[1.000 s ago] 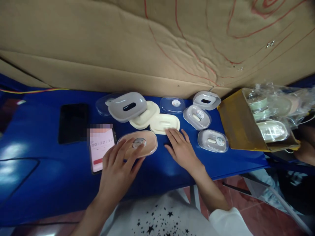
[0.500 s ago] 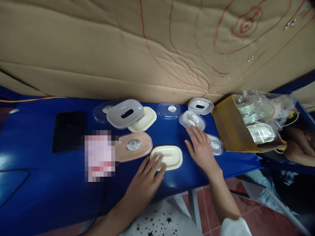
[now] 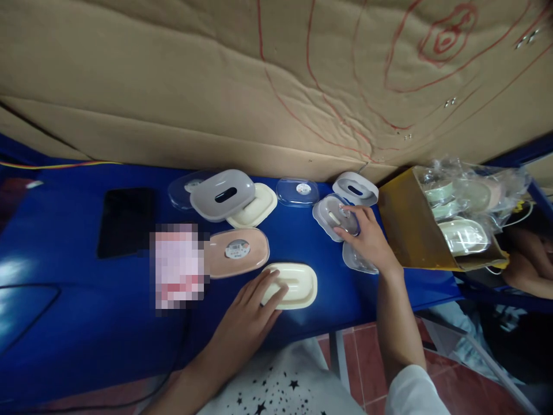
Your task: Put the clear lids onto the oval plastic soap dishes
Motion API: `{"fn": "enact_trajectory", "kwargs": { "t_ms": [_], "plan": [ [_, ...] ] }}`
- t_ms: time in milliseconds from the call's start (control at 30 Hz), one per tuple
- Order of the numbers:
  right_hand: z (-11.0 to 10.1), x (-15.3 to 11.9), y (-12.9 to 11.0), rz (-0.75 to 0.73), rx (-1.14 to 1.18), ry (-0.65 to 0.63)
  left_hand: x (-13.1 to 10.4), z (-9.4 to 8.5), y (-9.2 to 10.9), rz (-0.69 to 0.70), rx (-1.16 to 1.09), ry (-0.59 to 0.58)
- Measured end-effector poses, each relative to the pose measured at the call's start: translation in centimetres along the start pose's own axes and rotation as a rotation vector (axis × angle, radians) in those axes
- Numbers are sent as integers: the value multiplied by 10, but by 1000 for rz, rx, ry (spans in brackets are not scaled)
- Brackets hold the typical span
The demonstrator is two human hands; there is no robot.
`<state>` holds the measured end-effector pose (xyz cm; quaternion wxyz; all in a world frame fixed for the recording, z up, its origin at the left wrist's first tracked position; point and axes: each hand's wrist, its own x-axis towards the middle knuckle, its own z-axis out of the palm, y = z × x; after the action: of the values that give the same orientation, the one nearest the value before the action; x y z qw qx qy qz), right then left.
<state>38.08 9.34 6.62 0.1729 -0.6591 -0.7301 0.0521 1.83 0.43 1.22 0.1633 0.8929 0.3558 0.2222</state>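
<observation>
At the table's near middle, my left hand grips the left end of a shallow cream oval dish, its fingers over the rim. My right hand has thumb and fingers around a clear plastic lid. The lid lies over a grey wavy-edged piece and bears a round sticker, partly hidden by my fingers. A small cream bar shows at the lid's middle. Just below my right hand lies another clear lid, partly covered by it.
Behind stand a grey slotted cover, a cream dish, a clear lid and a grey slotted piece. A peach lidded dish and black tablet lie left. Right is a carton of wrapped dishes, near another person's arm.
My right hand has moved onto the clear lid over the grey piece and closed around it. The cream dish has shifted slightly towards me with my left hand.
</observation>
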Motion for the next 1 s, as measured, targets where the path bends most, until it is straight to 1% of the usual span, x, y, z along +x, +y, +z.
{"fn": "enact_trajectory", "kwargs": {
  "t_ms": [67, 167, 233, 300, 333, 367, 433, 467, 533, 600, 667, 800, 900, 1000],
  "plan": [
    [-7, -4, -5, -3, 69, 39, 1, 0, -1, -8, -32, -17],
    [-11, -23, -26, -7, 111, 105, 1, 1, -3, -64, -77, -15],
    [-7, -45, -46, -70, 144, 55, 0, 3, -3, -113, -107, -13],
    [4, -71, -63, -188, 220, -64, -1, 5, -3, -156, -144, -21],
    [10, -84, -70, -223, 258, -112, -2, 6, -4, -174, -160, -27],
    [16, -97, -74, -220, 287, -139, -3, 6, -4, -188, -171, -33],
    [26, -116, -78, -165, 320, -146, -3, 6, -6, -204, -180, -51],
    [29, -123, -78, -133, 325, -136, -3, 6, -7, -207, -176, -57],
    [32, -130, -77, -118, 335, -131, -1, 5, -9, -200, -160, -70],
    [33, -131, -75, -128, 341, -143, 0, 4, -11, -183, -138, -74],
    [35, -126, -73, -111, 325, -126, 1, 3, -12, -166, -128, -86],
    [44, -107, -67, -71, 243, -23, -5, -2, -10, -131, -130, -103],
    [50, -92, -65, -107, 142, 4, -12, -7, -7, -121, -128, -126],
    [49, -77, -65, -169, 48, 3, -17, -11, -4, -118, -136, -143]
  ]
}}
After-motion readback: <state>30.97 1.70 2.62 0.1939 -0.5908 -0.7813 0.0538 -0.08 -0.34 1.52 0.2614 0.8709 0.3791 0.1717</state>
